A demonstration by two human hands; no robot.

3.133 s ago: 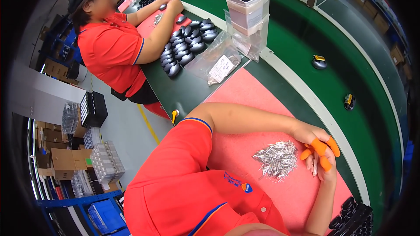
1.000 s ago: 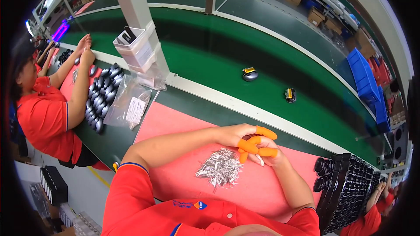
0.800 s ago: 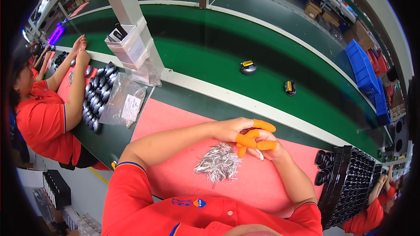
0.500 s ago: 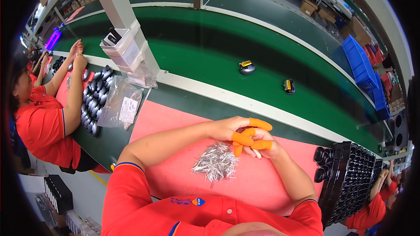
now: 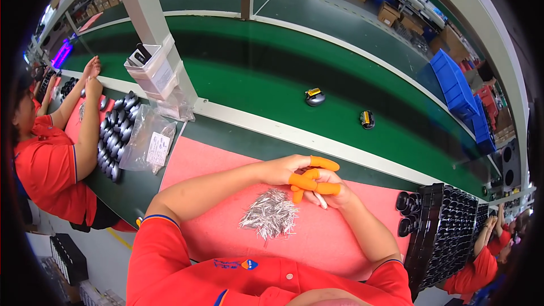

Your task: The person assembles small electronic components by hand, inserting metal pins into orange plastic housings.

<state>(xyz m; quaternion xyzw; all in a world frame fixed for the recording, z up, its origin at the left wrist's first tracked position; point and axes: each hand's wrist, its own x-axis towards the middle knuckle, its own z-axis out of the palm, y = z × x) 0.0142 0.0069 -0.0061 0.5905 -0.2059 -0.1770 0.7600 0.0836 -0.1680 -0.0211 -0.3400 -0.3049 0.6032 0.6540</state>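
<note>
Belt (image 5: 226, 73) across the back | mat (image 5: 209, 238) up front | here's the pin heap (image 5: 270, 214) on it, plenty left loose | left hand (image 5: 292, 171) and right hand (image 5: 334, 191) together beside it, fingers bent, contents unclear | two units (image 5: 314, 98) on the belt, finished or not unclear

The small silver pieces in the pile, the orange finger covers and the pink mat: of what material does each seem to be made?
Silver pieces: probably shiny metal, from their bright glints, though coated plastic is possible.
Orange finger covers: likely matte rubber, snug and smooth-looking.
Pink mat: dull, perhaps fabric or foam; it shows no sharp reflections.
</note>
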